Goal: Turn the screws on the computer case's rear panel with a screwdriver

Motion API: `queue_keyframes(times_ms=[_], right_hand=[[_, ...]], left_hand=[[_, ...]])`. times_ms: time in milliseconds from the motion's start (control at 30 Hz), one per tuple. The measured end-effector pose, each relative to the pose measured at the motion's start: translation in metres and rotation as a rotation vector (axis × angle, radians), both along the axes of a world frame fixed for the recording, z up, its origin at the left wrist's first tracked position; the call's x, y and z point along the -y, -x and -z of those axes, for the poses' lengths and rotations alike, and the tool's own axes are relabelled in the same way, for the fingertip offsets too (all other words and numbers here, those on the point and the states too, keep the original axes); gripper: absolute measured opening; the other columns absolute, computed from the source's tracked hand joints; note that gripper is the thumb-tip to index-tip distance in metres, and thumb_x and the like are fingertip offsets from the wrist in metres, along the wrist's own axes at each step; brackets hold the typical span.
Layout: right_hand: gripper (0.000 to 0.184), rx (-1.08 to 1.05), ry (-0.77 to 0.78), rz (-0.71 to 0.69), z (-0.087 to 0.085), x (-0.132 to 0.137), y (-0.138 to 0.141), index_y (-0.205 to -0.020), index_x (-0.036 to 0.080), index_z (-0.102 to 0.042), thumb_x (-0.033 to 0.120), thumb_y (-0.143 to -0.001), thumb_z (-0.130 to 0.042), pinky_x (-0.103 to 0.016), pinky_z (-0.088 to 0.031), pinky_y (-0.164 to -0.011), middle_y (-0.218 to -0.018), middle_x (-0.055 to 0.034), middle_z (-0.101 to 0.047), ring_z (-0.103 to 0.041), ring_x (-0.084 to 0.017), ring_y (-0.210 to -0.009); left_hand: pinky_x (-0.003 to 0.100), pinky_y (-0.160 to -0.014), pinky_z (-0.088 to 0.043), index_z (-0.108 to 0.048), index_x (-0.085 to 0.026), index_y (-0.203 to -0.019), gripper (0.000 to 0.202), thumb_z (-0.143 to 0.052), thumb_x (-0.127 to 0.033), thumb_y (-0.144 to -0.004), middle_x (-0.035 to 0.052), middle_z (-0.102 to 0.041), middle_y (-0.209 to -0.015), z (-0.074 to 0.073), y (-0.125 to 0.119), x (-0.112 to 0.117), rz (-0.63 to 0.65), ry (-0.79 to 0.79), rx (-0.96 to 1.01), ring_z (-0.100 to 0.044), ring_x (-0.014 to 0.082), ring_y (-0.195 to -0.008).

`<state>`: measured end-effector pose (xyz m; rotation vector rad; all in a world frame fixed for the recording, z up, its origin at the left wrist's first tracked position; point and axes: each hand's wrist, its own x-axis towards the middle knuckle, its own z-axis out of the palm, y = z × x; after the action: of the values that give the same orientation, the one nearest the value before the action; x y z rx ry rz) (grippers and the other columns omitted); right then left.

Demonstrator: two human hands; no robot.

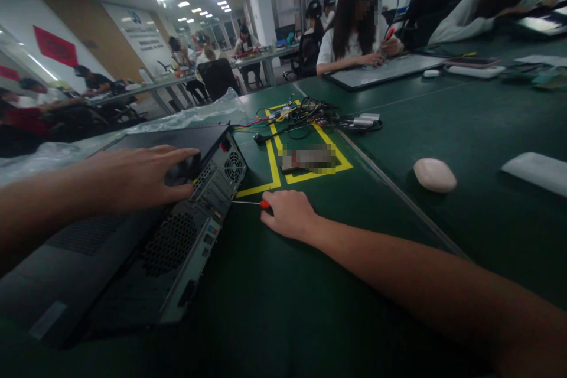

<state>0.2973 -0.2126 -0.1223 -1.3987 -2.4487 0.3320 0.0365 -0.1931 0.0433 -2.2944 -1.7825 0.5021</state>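
Observation:
A black desktop computer case lies on its side on the green table mat, its rear panel with fan grille facing right. My left hand rests flat on top of the case near its rear edge, fingers stretched out. My right hand is closed round a red-handled screwdriver, whose thin shaft points left and touches the case's rear panel.
A yellow taped square holds a tangle of cables. A white mouse and a white keyboard lie to the right. Crumpled plastic wrap sits behind the case. Other people work at tables beyond.

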Motion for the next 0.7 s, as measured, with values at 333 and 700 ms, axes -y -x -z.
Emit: queue_keyframes(times_ms=[333, 700], right_hand=[[0.024, -0.158, 0.065, 0.038, 0.000, 0.000, -0.004, -0.100, 0.018, -0.067, 0.040, -0.092, -0.062, -0.031, -0.040, -0.064, -0.084, -0.0041, -0.068, -0.058, -0.017, -0.073], [0.024, -0.491, 0.082, -0.015, -0.003, 0.009, -0.004, -0.097, 0.021, -0.059, 0.043, -0.099, -0.051, -0.029, -0.038, -0.063, -0.075, 0.0031, -0.055, -0.050, -0.013, -0.065]], left_hand=[[0.055, -0.114, -0.037, -0.024, -0.027, -0.167, 0.087, -0.032, -0.075, -0.095, 0.0147, -0.037, -0.164, 0.003, 0.022, 0.000, 0.040, 0.056, 0.084, -0.048, 0.0409, -0.139], [0.049, -0.121, -0.029, -0.040, -0.017, -0.161, 0.091, -0.031, -0.076, -0.092, 0.0142, -0.042, -0.164, 0.002, -0.035, -0.057, 0.238, 0.046, 0.342, -0.038, 0.0378, -0.149]])
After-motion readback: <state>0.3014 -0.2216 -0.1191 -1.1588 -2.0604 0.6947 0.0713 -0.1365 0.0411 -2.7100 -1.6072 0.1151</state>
